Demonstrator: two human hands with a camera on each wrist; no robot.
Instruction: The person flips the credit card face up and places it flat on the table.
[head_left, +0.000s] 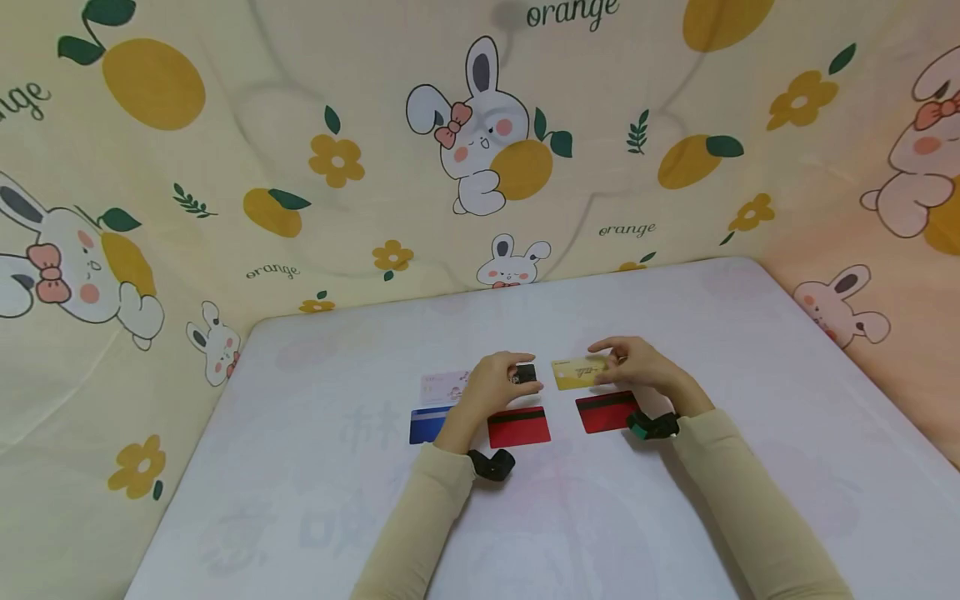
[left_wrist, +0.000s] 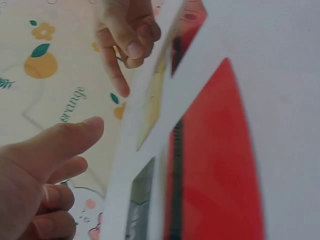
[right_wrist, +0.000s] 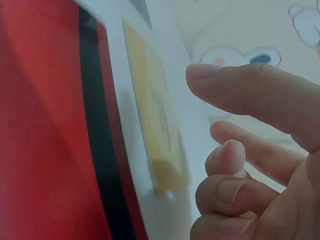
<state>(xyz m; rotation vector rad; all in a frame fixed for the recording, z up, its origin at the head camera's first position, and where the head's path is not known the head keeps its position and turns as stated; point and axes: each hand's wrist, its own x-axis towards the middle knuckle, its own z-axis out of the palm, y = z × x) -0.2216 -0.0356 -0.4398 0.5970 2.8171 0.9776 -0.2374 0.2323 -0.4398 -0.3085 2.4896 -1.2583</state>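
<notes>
My left hand (head_left: 489,385) hovers over a black card (head_left: 528,372), thumb and fingers apart, holding nothing. In the left wrist view, part of that black card (left_wrist: 141,200) lies below a large-looking red card (left_wrist: 215,150) with a dark stripe. My right hand (head_left: 647,367) is just above the right end of a gold card (head_left: 572,375). The right wrist view shows a gap between its fingers and the gold card (right_wrist: 155,110); the other fingers are loosely bent. Two red striped cards lie nearer, one on the left (head_left: 519,428), one on the right (head_left: 600,413).
Left of the left hand lie a pale patterned card (head_left: 441,387) and a blue card (head_left: 426,427), both partly covered by the hand and wrist. All rest flat on a white table (head_left: 300,483). A printed cloth (head_left: 375,100) hangs behind it. Each wrist wears a black band.
</notes>
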